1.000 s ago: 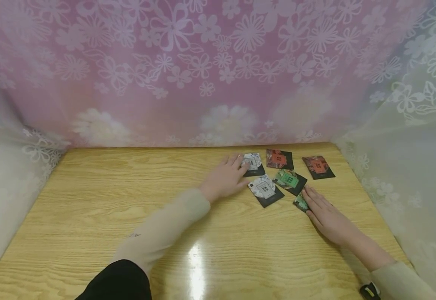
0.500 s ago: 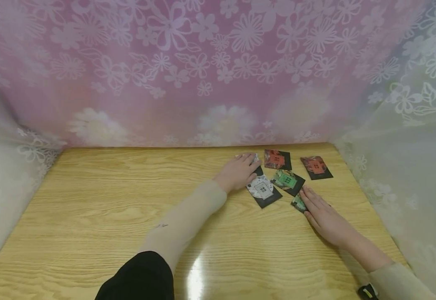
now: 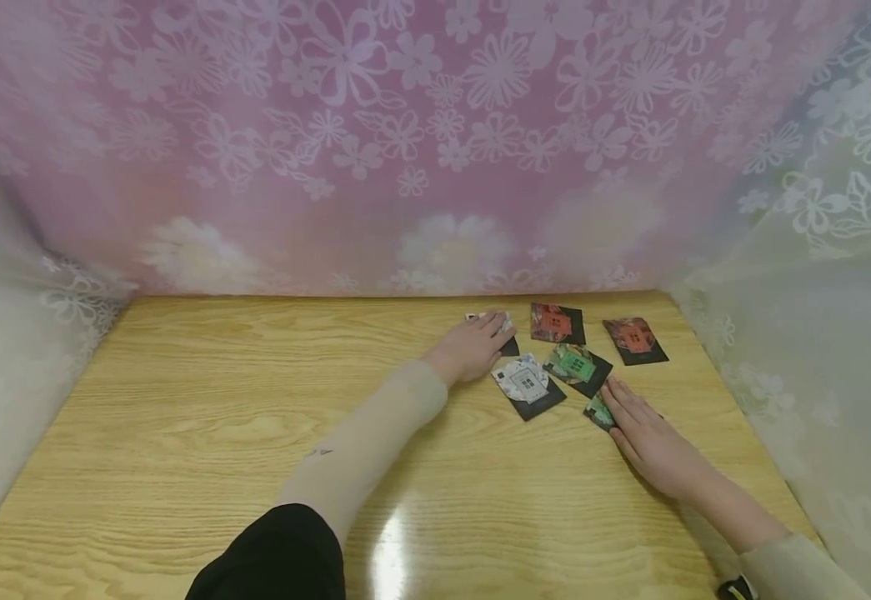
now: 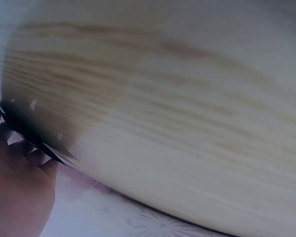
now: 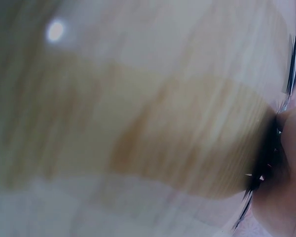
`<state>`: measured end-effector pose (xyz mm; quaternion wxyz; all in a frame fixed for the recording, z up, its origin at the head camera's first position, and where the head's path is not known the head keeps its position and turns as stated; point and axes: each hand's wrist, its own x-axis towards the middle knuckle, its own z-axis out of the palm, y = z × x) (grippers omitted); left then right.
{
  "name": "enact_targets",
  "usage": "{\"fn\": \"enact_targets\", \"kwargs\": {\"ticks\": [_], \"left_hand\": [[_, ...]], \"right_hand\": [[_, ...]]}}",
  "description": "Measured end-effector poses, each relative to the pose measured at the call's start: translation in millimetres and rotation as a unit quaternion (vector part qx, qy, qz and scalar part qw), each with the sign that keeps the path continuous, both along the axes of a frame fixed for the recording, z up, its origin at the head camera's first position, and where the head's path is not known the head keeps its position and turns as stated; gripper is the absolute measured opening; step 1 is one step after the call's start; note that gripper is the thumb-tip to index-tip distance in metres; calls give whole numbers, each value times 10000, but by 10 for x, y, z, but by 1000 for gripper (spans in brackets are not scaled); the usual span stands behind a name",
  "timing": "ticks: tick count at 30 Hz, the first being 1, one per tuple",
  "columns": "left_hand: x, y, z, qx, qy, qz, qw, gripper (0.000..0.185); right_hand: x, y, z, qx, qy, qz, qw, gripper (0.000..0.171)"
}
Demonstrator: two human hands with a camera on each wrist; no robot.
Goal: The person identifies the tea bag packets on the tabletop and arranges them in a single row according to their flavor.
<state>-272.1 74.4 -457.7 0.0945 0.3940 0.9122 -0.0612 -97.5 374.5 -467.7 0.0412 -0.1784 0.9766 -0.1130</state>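
Note:
My left hand lies over the far white-and-black flat packet, its fingers reaching across and hiding most of it. Just in front is a second white-and-black packet, apart from that hand. My right hand rests with fingers straight and together on a green packet, only part of which shows. Another green-and-black packet lies just beyond the right fingertips. In the left wrist view, the left hand touches a dark packet edge. The right wrist view shows part of the right hand at a dark edge.
Two red-and-black packets, one near the middle back and one farther right, lie on the wooden table. A pink flowered curtain hangs behind the table. A small black object sits by the right sleeve.
My left hand has moved right onto the far white packet, and that packet has shifted slightly left. The right hand stays in place on the green packet.

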Motion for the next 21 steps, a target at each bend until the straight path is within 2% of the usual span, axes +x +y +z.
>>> {"fn": "enact_targets", "kwargs": {"ticks": [5,12,21], "left_hand": [[-1,-135,-23,60,-19,2,10000,60],[26,-348,-19,208,-94,-2,9997,60],[63,-728,-29,232,-219,47,9995,61]], "right_hand": [[0,-12,-3,5,-11,6,10000,63],[31,7,-43,6,287,96,9995,63],[18,7,-66,11,389,121,9992,63]]}}
